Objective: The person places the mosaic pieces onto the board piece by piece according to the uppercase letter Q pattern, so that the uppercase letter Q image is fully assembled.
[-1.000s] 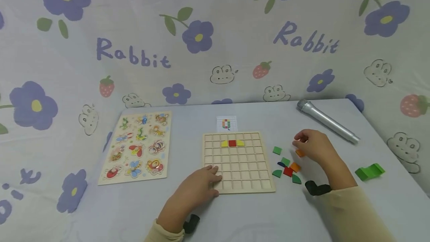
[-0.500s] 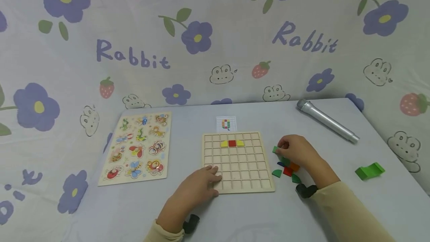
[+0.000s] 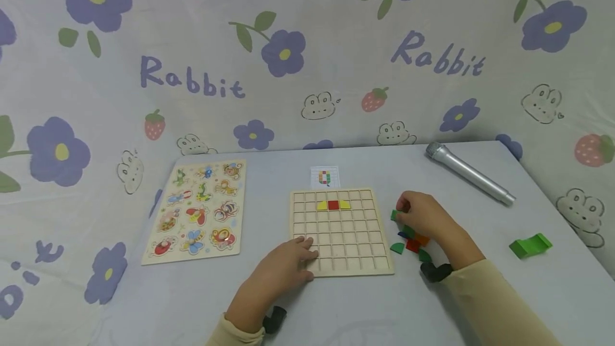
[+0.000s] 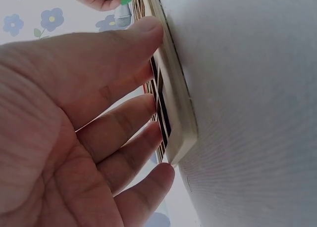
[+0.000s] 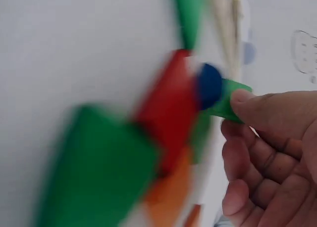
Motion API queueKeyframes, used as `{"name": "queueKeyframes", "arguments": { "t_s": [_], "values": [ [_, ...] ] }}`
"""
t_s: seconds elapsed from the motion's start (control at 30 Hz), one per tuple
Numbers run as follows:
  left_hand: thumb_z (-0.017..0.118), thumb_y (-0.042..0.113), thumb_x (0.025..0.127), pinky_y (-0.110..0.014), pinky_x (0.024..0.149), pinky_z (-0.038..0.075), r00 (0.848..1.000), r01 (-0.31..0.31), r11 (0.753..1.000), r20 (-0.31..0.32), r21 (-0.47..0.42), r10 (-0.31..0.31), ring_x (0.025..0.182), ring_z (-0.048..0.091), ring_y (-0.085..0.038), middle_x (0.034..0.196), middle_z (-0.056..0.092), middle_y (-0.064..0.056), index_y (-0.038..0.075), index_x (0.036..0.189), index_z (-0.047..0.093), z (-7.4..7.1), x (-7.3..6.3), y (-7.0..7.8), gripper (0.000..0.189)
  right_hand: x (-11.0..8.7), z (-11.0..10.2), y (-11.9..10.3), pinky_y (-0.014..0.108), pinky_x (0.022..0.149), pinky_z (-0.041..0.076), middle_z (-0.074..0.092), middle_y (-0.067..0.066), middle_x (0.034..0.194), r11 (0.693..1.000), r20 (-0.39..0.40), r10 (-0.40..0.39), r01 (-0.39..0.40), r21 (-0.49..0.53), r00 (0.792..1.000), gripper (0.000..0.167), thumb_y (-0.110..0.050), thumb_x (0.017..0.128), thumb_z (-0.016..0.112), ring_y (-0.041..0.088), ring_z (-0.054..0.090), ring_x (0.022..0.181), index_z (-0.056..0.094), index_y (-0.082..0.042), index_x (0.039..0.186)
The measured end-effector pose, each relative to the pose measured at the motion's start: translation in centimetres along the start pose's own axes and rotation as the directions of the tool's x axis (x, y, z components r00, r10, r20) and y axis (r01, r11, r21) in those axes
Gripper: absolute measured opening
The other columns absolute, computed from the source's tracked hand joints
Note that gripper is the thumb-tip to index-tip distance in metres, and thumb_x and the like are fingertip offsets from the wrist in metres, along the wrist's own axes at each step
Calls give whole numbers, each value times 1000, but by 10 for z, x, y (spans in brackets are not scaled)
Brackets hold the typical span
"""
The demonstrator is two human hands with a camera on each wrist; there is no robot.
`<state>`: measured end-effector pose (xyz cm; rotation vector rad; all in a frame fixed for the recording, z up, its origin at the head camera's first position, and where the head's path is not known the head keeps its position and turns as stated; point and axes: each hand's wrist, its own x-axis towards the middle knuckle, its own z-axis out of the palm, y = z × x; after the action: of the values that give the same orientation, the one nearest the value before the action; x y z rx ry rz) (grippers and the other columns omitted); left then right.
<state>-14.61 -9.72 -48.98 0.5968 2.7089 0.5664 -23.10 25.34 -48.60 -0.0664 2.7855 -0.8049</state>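
A wooden grid board (image 3: 339, 244) lies mid-table, with a red square tile (image 3: 333, 205) between two yellow tiles (image 3: 345, 204) in an upper row. My left hand (image 3: 283, 266) rests on the board's lower left corner, fingers extended; in the left wrist view the thumb and fingertips touch its rim. Beside the board's right side, my right hand (image 3: 425, 215) pinches a green square tile (image 5: 229, 99) between thumb and index finger. Under and below that hand lie loose tiles: a red one (image 5: 171, 108), a blue rounded one (image 5: 209, 86), orange (image 5: 171, 187) and green ones, partly hidden.
A small card with a letter Q pattern (image 3: 324, 177) lies behind the board. To the left is a puzzle board of insect pictures (image 3: 197, 212). A silver microphone (image 3: 471, 172) and a green curved block (image 3: 530, 245) lie at the right.
My right hand has moved left from beside an orange tile to the green square tile and now pinches it. The left hand has stayed on the board.
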Motion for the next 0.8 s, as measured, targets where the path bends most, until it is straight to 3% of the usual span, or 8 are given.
{"name": "queueKeyframes", "arguments": {
  "t_s": [0.2,0.47,0.8],
  "values": [
    [87,22,94,-50,130,41,1000,6,1000,-2,-12,-7,159,46,-26,165,57,-2,15,141,75,-1,-2,0,49,7,1,-26,33,79,54,70,12,110,993,-44,-63,67,97,997,9,-14,105,69,27,61,98,69,-8,112],
    [86,22,94,-49,130,42,1000,-4,1000,-3,-12,4,159,47,-26,165,57,-2,16,141,75,-1,-1,-1,49,29,36,-67,36,83,53,71,7,107,977,-13,-143,144,158,990,5,-15,105,72,24,60,98,72,-10,108],
    [87,23,94,-49,130,42,1000,12,1000,5,0,-12,159,47,-25,165,57,-2,17,141,76,-2,-1,-2,49,34,51,-77,34,81,54,71,6,104,979,11,-133,130,155,991,6,-14,104,73,22,61,95,73,-9,106]
  ]
}}
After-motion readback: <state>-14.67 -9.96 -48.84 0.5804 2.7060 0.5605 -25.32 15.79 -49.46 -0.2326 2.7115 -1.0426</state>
